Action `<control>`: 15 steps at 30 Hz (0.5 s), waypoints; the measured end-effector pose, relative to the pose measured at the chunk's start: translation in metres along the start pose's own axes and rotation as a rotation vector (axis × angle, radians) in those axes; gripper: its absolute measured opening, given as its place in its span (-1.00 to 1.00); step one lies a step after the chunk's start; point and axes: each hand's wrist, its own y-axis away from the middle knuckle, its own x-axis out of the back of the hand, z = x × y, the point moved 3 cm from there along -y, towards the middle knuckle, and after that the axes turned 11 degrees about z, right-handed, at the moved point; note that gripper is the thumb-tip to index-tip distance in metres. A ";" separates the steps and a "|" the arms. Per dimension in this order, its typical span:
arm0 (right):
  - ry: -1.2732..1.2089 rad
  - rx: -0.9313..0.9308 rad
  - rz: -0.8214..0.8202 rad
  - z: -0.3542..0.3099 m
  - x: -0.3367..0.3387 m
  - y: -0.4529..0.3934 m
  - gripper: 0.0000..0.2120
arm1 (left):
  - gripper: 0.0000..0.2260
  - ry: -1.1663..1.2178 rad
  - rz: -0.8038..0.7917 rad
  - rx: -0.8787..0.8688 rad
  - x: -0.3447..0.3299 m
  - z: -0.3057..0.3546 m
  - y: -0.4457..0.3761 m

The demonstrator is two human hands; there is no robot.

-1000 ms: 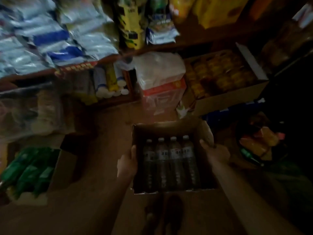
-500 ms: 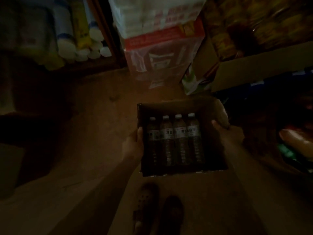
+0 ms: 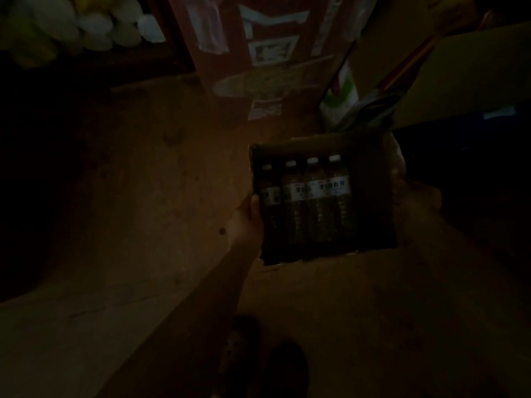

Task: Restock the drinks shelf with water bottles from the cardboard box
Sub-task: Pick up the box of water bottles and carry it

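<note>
Four water bottles (image 3: 306, 202) lying side by side in an open cardboard box (image 3: 370, 202), white caps pointing away, filling the left part; right part too dark to read. Left hand (image 3: 245, 222) gripping the box's left wall, thumb over the rim. Right hand (image 3: 402, 182) at the right wall, grip too dim to tell. Box held above bare brown floor (image 3: 143, 182), open to the left. Red carton (image 3: 258, 53) just beyond the far edge; shoes (image 3: 258, 354) below the near edge.
</note>
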 end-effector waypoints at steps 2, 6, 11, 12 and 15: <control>0.048 -0.013 -0.027 -0.014 0.004 0.013 -0.40 | -0.63 0.096 -0.085 0.067 0.002 0.009 0.001; 0.133 0.045 -0.046 -0.044 0.016 0.051 -0.33 | -0.49 0.202 -0.165 0.304 0.025 0.033 0.012; 0.220 0.159 -0.143 -0.082 0.035 0.117 -0.29 | -0.46 0.026 -0.093 0.300 0.087 0.076 0.030; 0.187 0.163 -0.217 -0.095 0.042 0.142 -0.41 | -0.47 0.046 -0.091 0.302 0.100 0.087 0.037; 0.161 0.161 -0.443 -0.122 0.057 0.201 -0.57 | -0.53 0.049 -0.098 0.265 0.148 0.126 0.065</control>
